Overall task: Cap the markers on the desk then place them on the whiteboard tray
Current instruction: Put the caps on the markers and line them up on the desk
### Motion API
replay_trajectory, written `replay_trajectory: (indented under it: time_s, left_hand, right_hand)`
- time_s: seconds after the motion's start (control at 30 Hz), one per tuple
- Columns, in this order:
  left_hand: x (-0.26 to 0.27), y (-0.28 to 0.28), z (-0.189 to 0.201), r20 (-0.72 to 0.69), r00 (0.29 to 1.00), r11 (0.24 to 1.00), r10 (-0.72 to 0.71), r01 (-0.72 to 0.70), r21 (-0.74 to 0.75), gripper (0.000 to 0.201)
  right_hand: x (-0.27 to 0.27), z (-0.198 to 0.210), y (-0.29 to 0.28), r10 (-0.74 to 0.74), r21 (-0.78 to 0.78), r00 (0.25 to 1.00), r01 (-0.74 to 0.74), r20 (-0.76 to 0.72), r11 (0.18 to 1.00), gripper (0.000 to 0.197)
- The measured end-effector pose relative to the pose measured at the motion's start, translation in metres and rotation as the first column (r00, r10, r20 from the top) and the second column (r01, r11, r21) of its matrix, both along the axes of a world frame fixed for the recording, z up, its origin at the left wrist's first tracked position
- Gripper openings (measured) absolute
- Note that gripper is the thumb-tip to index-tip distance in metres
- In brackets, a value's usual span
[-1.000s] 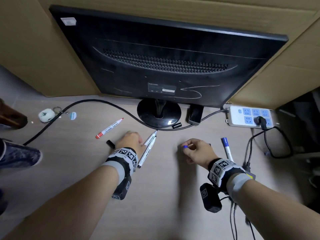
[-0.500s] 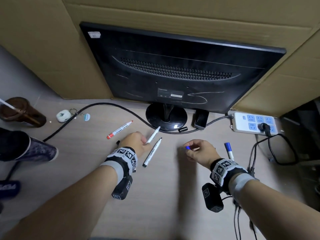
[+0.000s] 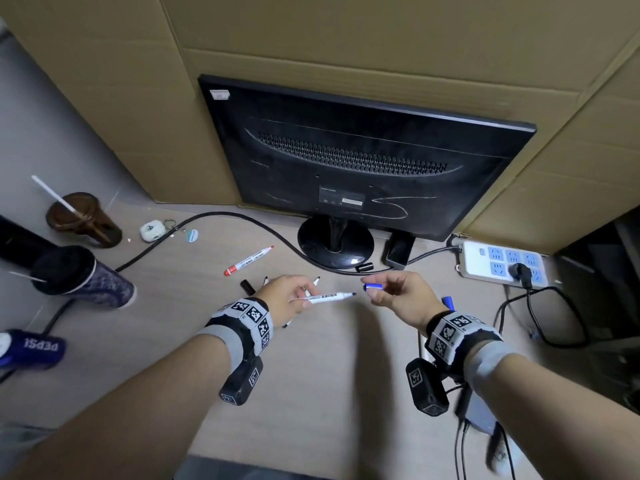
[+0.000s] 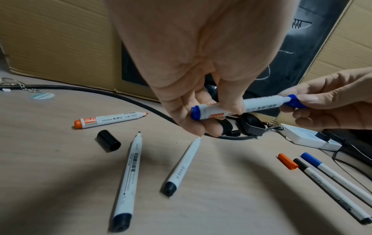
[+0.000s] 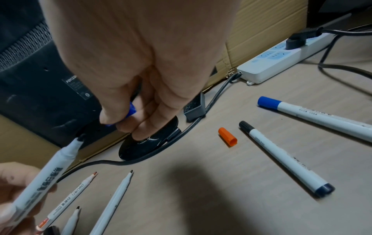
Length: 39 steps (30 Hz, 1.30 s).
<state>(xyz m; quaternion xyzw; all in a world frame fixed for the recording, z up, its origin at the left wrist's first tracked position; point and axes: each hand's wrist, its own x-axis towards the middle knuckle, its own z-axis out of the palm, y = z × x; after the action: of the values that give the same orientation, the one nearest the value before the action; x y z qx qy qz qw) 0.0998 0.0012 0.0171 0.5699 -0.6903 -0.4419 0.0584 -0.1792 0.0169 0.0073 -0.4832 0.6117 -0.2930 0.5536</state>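
My left hand (image 3: 291, 296) pinches a white marker (image 3: 329, 296) with a blue tail end (image 4: 195, 112), lifted off the desk, tip pointing right. My right hand (image 3: 398, 296) pinches a blue cap (image 3: 373, 287) right at that tip (image 4: 295, 101); the head view shows a small gap. On the desk lie an uncapped red marker (image 3: 247, 260), a loose black cap (image 4: 108, 140), two uncapped thin black markers (image 4: 130, 171) (image 4: 183, 165), an orange cap (image 5: 227, 136), and capped black (image 5: 281, 155) and blue (image 5: 312, 114) markers. No whiteboard tray is in view.
A black monitor (image 3: 346, 161) on a round stand is behind the hands, its cable (image 3: 221, 216) curving across the desk. A white power strip (image 3: 502, 263) lies at the right. Two cups (image 3: 83, 216) (image 3: 83, 275) and a keyring (image 3: 152, 230) are at the left. Cardboard lines the back.
My left hand has picked a marker up off the desk and turned its tip toward the right hand. My right hand has risen with the blue cap to meet it.
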Motion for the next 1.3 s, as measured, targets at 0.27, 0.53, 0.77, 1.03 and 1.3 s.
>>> replay_trajectory:
  time_s: [0.27,0.53,0.77,1.03,1.3]
  left_hand:
    - [-0.006,0.005,0.006,-0.005,1.0,1.0,0.013,-0.013,-0.027,0.027]
    - [-0.008,0.009,0.008,-0.003,1.0,0.998,0.016,-0.016,-0.057,0.021]
    - [-0.011,0.011,0.011,-0.051,0.999,0.998,0.016,-0.019,-0.059,0.021]
    - [-0.013,0.017,0.013,-0.219,0.973,0.997,0.077,-0.071,0.038,0.02]
    - [-0.014,0.012,0.01,-0.261,0.956,0.991,0.135,-0.123,0.06,0.016]
  right_hand:
    - [-0.001,0.01,0.004,0.009,0.011,0.998,-0.01,0.066,1.0,0.023]
    - [0.005,0.016,0.006,0.035,0.004,0.993,-0.036,0.111,0.999,0.023]
    - [0.012,0.02,0.004,0.05,0.006,0.991,-0.052,0.126,0.999,0.022]
    - [0.013,0.032,0.001,0.024,0.06,0.982,-0.035,0.185,0.998,0.017]
    - [0.019,0.043,-0.004,0.047,0.058,0.988,-0.056,0.148,0.997,0.014]
